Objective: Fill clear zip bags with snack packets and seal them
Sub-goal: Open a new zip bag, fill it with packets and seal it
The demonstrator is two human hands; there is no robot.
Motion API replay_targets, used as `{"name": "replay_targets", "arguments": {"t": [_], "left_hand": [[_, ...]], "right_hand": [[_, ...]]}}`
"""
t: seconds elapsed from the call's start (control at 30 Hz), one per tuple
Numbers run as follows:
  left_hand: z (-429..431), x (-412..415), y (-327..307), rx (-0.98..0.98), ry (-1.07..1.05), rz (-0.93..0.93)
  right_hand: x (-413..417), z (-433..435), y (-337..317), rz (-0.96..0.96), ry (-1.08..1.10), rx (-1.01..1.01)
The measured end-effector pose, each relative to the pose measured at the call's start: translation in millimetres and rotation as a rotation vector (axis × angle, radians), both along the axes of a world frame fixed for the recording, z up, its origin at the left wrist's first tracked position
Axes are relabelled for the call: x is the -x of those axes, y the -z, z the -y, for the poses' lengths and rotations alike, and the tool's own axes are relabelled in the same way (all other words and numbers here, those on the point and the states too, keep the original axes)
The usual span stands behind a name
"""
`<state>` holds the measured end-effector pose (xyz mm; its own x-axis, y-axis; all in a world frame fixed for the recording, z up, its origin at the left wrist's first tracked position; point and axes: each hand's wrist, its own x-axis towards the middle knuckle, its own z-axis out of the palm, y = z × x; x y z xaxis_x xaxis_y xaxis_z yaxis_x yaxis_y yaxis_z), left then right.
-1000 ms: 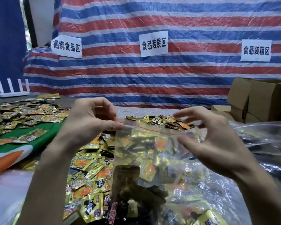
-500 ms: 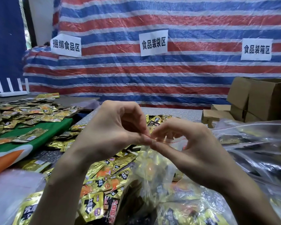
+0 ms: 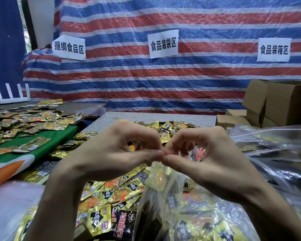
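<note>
Standing by the desk (image 3: 163,117), I see the 2 hands meet almost tip to tip above a heap of gold and black snack packets (image 3: 111,193). The left hand (image 3: 111,153) and the right hand (image 3: 207,159) each pinch the top edge of a clear zip bag (image 3: 163,186) between thumb and forefinger, right on its red zip strip (image 3: 167,153). The other fingers (image 3: 141,131) curl loosely above. The bag hangs from that pinch toward the person, with packets showing through the film. Its lower part is lost among the loose ones at the bottom of the view.

I'd judge the sealing step is in hand, though the hands hide most of the strip. The film looks thin, soft and slick, so it would crumple and slip if gripped lower down. The strip is the stiffer line and the place to hold, pressed between thumb and forefinger and run outward to each corner. The load seems light but lumpy. The foil packets will slide about and could bulge into the mouth, stopping the tracks from meeting.

To the right lie more clear bags (image 3: 276,153), with cardboard boxes (image 3: 276,101) behind. A green cloth (image 3: 42,146) on the left carries more packets, and 3 paper signs (image 3: 163,43) hang on the striped tarp (image 3: 163,75).
</note>
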<state>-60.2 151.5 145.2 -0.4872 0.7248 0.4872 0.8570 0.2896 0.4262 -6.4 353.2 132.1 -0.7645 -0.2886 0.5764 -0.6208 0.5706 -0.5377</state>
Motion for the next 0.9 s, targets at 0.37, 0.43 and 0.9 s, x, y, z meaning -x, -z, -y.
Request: {"name": "replay_targets", "arguments": {"t": [0.37, 0.43, 0.9], "left_hand": [[12, -7, -5, -0.121, 0.069, -0.087], [12, -7, -4, -0.12, 0.068, -0.062], [-1, 11, 7, -0.19, -0.042, -0.207]], "right_hand": [[-12, 3, -4, -0.052, -0.082, 0.025], [-12, 4, -4, -0.056, -0.056, 0.002], [1, 7, 3, -0.023, 0.097, -0.003]]}}
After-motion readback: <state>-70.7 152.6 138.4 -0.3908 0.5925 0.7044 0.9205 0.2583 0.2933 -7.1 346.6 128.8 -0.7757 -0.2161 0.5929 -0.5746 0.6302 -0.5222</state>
